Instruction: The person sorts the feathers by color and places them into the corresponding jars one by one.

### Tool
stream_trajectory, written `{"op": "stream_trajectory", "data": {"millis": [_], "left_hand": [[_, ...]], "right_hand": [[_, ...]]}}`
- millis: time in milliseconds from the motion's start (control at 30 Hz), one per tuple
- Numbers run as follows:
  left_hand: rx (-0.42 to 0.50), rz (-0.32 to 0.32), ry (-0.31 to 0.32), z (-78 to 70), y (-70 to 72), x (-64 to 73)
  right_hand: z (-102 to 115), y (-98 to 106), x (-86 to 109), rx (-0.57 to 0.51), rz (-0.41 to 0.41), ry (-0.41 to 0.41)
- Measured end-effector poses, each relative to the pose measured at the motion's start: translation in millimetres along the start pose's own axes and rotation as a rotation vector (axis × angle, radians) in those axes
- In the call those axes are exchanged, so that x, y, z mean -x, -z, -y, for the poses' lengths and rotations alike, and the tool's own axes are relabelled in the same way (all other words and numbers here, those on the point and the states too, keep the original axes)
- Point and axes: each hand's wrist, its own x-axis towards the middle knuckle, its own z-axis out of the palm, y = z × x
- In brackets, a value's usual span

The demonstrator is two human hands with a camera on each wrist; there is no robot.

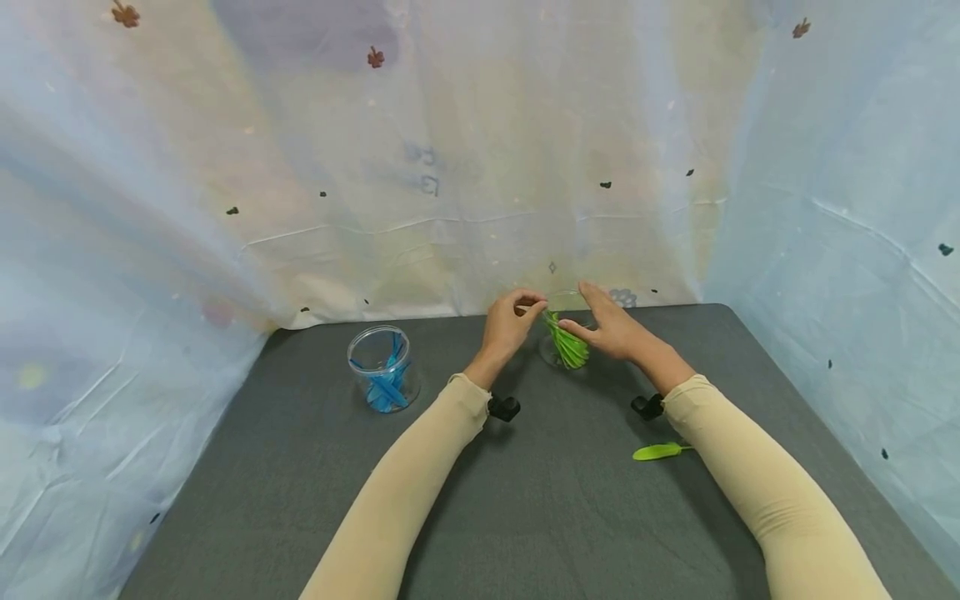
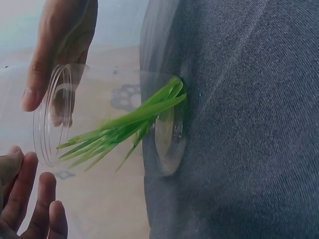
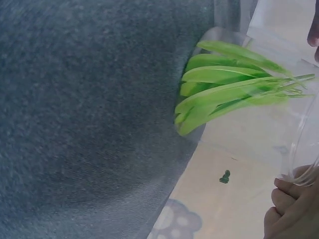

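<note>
A clear jar (image 1: 550, 355) stands at the back of the table with several green feathers (image 1: 570, 346) leaning inside, quills toward the rim. My right hand (image 1: 611, 327) holds the jar near its rim, thumb and fingers spread around it. Close by the rim's left side is my left hand (image 1: 508, 323). Its thumb and index finger (image 2: 25, 179) come together, and I see nothing between them. In the right wrist view the green feathers (image 3: 224, 82) show through the jar wall, and knuckles of my right hand (image 3: 294, 204) bend at the rim.
To the left stands another clear jar (image 1: 378, 333) holding blue feathers (image 1: 388, 387). One loose green feather (image 1: 657, 451) lies beside the right forearm. A printed curtain (image 1: 465, 167) hangs along the back edge of the dark grey table (image 1: 525, 517).
</note>
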Motion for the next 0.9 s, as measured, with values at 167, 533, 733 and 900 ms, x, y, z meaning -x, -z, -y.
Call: {"op": "stream_trajectory", "data": {"millis": [167,533,733,900], "left_hand": [[-0.059,0.038,-0.001,-1.6,1.9,2.7],[-0.155,0.135,-0.070,-8.9,3.2,5.0],[-0.261,0.151,-0.108,-11.7,4.1,3.2],[-0.388,0.207,-0.102,-16.5,5.6,0.7]], "right_hand": [[2.1,3.7,2.2,-0.007,0.023,-0.016],[2.9,16.3,13.5,-0.159,0.066,-0.049],[0.8,29.1,28.9,-0.147,0.006,-0.036],[-4.9,38.0,47.2,-0.104,0.018,-0.052]]}}
